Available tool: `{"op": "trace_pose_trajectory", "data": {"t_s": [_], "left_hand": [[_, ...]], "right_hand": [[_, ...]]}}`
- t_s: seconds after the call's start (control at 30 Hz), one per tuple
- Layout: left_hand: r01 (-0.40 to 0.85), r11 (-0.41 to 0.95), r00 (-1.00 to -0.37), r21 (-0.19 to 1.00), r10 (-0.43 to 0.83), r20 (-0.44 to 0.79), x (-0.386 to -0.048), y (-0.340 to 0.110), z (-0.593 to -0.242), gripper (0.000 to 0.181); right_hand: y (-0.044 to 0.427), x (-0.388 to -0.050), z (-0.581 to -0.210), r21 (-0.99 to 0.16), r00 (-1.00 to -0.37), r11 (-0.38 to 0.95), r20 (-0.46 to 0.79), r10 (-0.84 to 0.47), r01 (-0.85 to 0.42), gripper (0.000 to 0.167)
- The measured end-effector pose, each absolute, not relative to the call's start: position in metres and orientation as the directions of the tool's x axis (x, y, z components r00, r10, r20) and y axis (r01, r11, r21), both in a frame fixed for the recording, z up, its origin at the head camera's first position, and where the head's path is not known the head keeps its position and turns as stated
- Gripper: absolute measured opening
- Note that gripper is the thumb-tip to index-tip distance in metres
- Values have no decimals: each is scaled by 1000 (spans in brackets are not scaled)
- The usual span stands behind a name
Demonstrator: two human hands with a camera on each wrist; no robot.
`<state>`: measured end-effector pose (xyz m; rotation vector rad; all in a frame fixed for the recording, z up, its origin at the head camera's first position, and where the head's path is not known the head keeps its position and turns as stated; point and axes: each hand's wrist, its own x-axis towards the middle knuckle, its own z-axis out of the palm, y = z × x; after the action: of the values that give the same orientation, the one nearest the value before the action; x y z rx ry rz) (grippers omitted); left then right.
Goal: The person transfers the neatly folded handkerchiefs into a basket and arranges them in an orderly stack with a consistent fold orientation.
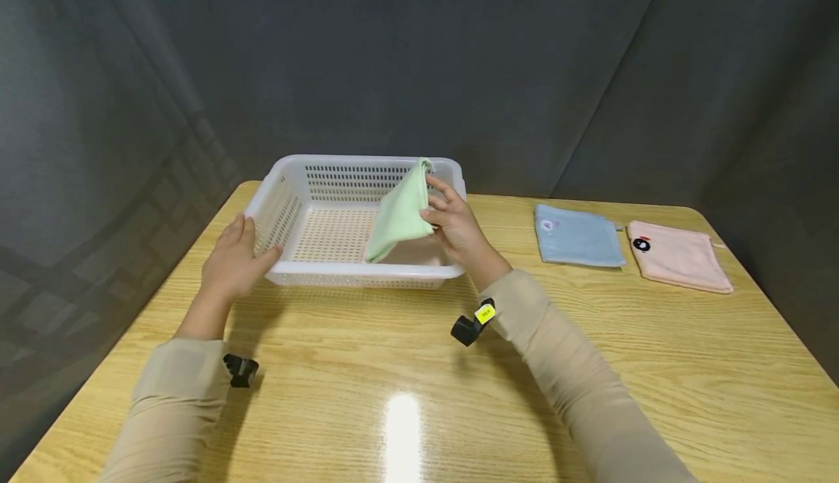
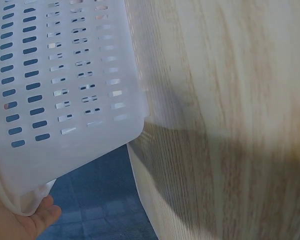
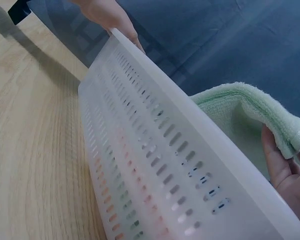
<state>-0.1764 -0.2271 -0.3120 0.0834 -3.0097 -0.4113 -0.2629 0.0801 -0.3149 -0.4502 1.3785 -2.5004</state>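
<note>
A white plastic basket (image 1: 328,270) with slotted walls stands toward the back of the table. At its front left corner my left hand (image 1: 232,261) grips the rim; in the left wrist view those fingers (image 2: 45,214) curl at the rim. My right hand (image 1: 459,229) pinches a light green towel (image 1: 401,213) by its edge, above the basket's right part. The towel's lower end hangs inside the basket. In the right wrist view its fuzzy green fold (image 3: 245,100) lies between thumb and fingers. Something pinkish (image 1: 419,251) shows beneath it, mostly hidden.
To the right on the wooden table (image 1: 367,352) lie a blue towel (image 1: 578,237) and a pink towel (image 1: 682,257) with a dark round patch, both flat. A dark grey curtain (image 1: 393,53) hangs behind the table's back edge.
</note>
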Motion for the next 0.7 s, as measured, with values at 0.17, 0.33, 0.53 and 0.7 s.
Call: {"op": "trace_pose_trajectory", "data": {"t_s": [0.17,0.33,0.53,0.7], "left_hand": [[-36,962,-993,272,-66,102,-176,-227,-312,80],[-28,960,-993,277,-58,102,-177,-227,-313,80],[-28,963,-992,268,-59,108,-177,-227,-313,80],[-27,962,-993,272,-56,102,-176,-227,-312,80]], "right_hand": [[74,-262,-316,-860,-922,-502,123,-368,86,60],[70,-263,-317,-870,-923,-483,105,-371,95,60],[64,-264,-316,-872,-916,-479,106,-387,102,60],[62,-265,-317,-893,-910,-433,72,-408,124,61]]}}
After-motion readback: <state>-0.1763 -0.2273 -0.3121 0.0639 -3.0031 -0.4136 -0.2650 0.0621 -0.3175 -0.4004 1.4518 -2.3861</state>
